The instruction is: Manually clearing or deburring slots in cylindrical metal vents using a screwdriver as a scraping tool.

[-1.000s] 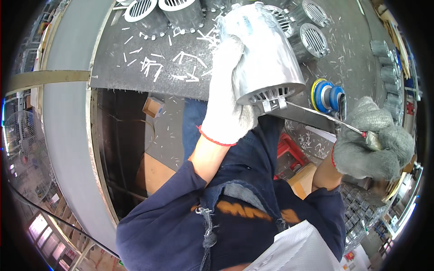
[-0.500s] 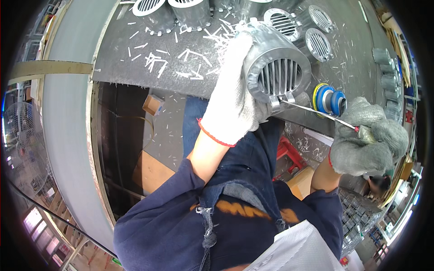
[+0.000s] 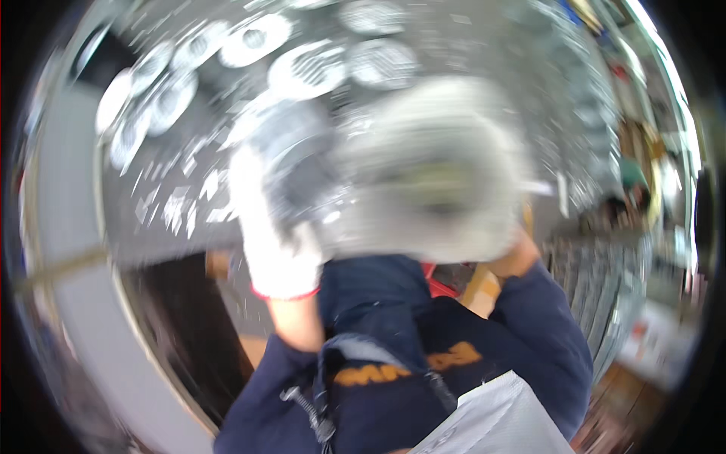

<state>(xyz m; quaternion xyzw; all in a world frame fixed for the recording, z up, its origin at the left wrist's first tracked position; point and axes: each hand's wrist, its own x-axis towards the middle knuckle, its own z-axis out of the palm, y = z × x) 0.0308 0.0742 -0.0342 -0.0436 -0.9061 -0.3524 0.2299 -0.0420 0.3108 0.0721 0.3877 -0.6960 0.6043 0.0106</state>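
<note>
Motion smears this moment. My left hand (image 3: 280,253), in a white glove with a red cuff, grips a grey metal cylinder housing (image 3: 302,155) along its left side. Close beside it on the right, my right hand (image 3: 476,227) in a grey glove looms large. A yellowish-green patch (image 3: 439,178) shows inside its closed fist, matching the handle of the thin-shafted screwdriver seen earlier. The shaft is lost in the blur. Whether the tool touches the housing I cannot tell.
Several metal housings with slotted round faces (image 3: 382,64) stand on the dark worktable (image 3: 469,45). White strips (image 3: 178,208) lie scattered at its left. A grey beam (image 3: 57,181) runs down the far left. Stacked metal parts (image 3: 597,272) are at the right.
The view has swung and blurred. My right hand has come in from the far right to beside the housing, which my left hand still holds, now further left in view.
</note>
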